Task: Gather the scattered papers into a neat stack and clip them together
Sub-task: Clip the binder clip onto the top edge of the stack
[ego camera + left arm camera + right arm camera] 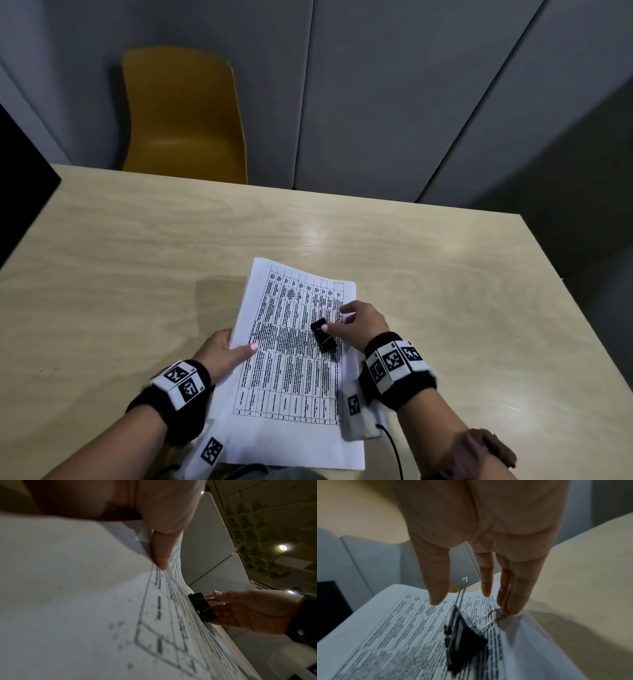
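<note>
The papers (291, 359) lie gathered in one stack at the lower centre of the head view, on the pale wood-grain tabletop (137, 257), their left edge lifted by the left hand (226, 353), whose thumb lies on top and whose fingers go under the sheets, so its grip is closed on the stack. A black binder clip (323, 335) lies on the top sheet near the right edge, at the middle of the frame; it does not seem to bite the sheets yet, though I cannot tell for sure. The right hand (359, 325) is at the clip: the head view shows a fingertip on the black body, while the right wrist view shows straight fingers touching one wire handle, so this grip reads as open, touching rather than pinching. To do this step well, I would square the edges first, then squeeze both wire handles (494, 615) together and slide the open mouth fully over one edge. The paper is thin, white and floppy, printed with a dense table; the clip is folded black metal with springy silver wire loops.
</note>
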`<action>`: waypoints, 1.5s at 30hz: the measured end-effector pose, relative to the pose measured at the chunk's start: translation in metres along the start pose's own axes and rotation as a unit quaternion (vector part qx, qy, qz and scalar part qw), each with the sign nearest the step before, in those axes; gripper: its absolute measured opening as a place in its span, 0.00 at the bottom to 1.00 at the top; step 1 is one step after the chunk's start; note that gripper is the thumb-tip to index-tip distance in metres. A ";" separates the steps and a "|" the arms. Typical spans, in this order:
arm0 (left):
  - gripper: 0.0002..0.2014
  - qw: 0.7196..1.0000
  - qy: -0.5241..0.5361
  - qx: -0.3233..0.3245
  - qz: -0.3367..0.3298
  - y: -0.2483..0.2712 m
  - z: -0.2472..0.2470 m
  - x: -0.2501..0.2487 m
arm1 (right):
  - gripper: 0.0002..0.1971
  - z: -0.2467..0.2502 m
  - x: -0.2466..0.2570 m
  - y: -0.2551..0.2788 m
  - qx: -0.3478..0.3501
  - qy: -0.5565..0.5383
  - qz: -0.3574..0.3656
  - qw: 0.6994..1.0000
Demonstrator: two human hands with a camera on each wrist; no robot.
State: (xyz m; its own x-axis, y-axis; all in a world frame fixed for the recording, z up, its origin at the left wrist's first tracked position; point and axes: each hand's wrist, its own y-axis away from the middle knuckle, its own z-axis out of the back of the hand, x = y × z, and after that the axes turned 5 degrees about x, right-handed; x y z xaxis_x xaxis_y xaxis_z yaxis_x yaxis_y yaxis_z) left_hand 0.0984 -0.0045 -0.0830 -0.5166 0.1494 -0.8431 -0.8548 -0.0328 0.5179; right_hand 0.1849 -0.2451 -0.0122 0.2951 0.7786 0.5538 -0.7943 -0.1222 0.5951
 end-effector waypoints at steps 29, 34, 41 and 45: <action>0.06 0.998 0.006 -0.020 -0.051 0.013 -0.007 -0.001 | 0.18 0.045 0.059 0.017 -0.070 0.225 0.167 0.957; 0.04 0.998 -0.017 -0.029 -0.060 0.016 -0.011 -0.004 | 0.12 0.065 0.093 0.007 -0.128 0.266 0.256 0.921; 0.09 0.994 -0.072 -0.041 -0.071 0.021 -0.012 -0.003 | 0.10 0.067 0.121 0.006 -0.040 0.382 0.286 0.878; 0.08 0.996 -0.045 -0.032 -0.063 0.021 -0.011 -0.003 | 0.12 0.070 0.129 0.001 0.011 0.301 0.287 0.909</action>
State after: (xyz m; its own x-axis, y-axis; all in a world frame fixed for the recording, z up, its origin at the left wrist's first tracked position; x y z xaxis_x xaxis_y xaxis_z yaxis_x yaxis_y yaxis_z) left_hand 0.0817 -0.0168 -0.0709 -0.4009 0.2446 -0.8829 -0.9155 -0.0711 0.3960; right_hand 0.2592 -0.1877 0.1005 -0.5147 0.7775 0.3614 -0.7131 -0.6222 0.3230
